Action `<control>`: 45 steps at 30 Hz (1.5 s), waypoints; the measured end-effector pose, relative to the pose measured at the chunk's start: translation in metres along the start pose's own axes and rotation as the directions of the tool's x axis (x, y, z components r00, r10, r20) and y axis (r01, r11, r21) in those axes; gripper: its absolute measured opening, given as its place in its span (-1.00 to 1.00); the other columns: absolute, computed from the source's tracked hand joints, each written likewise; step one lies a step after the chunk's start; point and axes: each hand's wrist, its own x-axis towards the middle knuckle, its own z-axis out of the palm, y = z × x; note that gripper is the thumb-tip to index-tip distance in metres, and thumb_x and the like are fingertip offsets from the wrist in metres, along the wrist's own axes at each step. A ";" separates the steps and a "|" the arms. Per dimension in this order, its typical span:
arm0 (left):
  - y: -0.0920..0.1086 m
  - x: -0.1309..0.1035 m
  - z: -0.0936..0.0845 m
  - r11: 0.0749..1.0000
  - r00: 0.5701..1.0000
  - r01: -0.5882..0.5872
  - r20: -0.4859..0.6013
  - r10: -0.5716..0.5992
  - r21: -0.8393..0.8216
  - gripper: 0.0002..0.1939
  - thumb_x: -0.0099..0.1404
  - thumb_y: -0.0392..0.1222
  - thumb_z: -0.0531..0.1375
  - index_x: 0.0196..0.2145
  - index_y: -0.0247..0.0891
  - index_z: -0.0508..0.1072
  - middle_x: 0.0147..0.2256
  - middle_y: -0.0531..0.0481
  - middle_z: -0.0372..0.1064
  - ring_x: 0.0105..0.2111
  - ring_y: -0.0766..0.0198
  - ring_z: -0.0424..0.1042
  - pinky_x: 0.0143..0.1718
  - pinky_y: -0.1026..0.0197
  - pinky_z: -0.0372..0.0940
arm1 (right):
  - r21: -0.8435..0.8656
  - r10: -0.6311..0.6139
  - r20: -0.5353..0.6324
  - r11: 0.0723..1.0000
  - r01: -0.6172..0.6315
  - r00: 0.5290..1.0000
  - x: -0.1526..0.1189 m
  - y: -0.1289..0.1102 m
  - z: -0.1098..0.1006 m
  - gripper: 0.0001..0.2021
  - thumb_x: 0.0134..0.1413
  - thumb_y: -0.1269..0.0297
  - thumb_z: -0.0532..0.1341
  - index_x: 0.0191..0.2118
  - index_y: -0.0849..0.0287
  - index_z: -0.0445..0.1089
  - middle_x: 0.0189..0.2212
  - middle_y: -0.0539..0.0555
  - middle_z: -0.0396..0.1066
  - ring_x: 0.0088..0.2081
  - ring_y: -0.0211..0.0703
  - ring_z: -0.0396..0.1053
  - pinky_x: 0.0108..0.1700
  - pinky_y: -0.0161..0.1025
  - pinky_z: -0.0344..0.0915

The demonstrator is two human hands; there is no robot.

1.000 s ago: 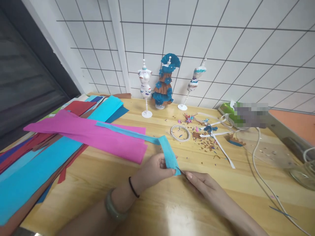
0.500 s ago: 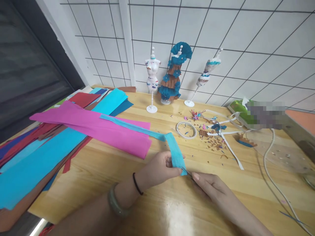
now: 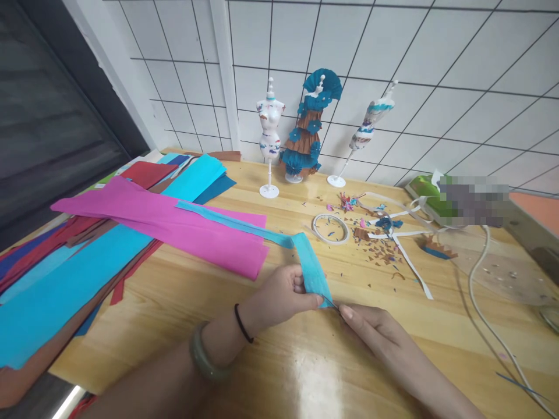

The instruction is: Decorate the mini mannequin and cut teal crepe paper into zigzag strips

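My left hand (image 3: 286,297) is closed on a light blue crepe paper strip (image 3: 313,265), pinching it near its lower end between thumb and fingers. The strip's other part runs folded back to the left across a magenta paper sheet (image 3: 218,244). In my right hand (image 3: 371,326) is a pair of small scissors (image 3: 333,305), their thin blades at the strip's lower end beside my left thumb. The scissor handles are mostly hidden by my fingers.
Coloured paper sheets (image 3: 87,267) lie stacked at left. Along the wall stand a white mannequin (image 3: 269,128), a mannequin in a blue-and-brown paper dress (image 3: 309,134) and a tilted mannequin (image 3: 369,128). A tape roll (image 3: 331,228), paper scraps (image 3: 384,253) and a white cable (image 3: 474,297) are at right.
The scissor blades have shifted slightly at the strip's lower end, and less of that end shows below them. Both hands stay in nearly the same place.
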 end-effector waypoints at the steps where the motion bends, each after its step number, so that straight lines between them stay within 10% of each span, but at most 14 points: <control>1: 0.000 0.000 0.000 1.000 1.000 0.006 -0.001 -0.006 0.011 -0.74 -0.12 -0.31 0.34 -0.40 -0.32 0.41 -0.42 0.03 0.44 -0.38 0.31 0.40 -0.25 0.22 0.26 | -0.001 0.000 0.004 1.000 0.000 1.000 0.000 0.000 0.000 -0.59 0.20 0.01 -0.06 -0.47 0.16 0.30 -0.51 -0.01 0.21 -0.36 -0.15 0.14 -0.28 -0.29 0.12; 45: 0.000 -0.001 -0.002 1.000 0.999 -0.013 0.033 0.013 0.016 -0.77 -0.09 -0.24 0.34 -0.43 -0.30 0.42 -0.42 0.02 0.45 -0.38 0.30 0.41 -0.27 0.23 0.28 | -0.070 -0.042 -0.051 0.997 0.039 0.998 0.001 0.014 0.000 -0.58 0.20 -0.01 -0.04 -0.56 0.15 0.24 -0.60 -0.07 0.08 -0.54 -0.27 0.00 -0.48 -0.32 0.00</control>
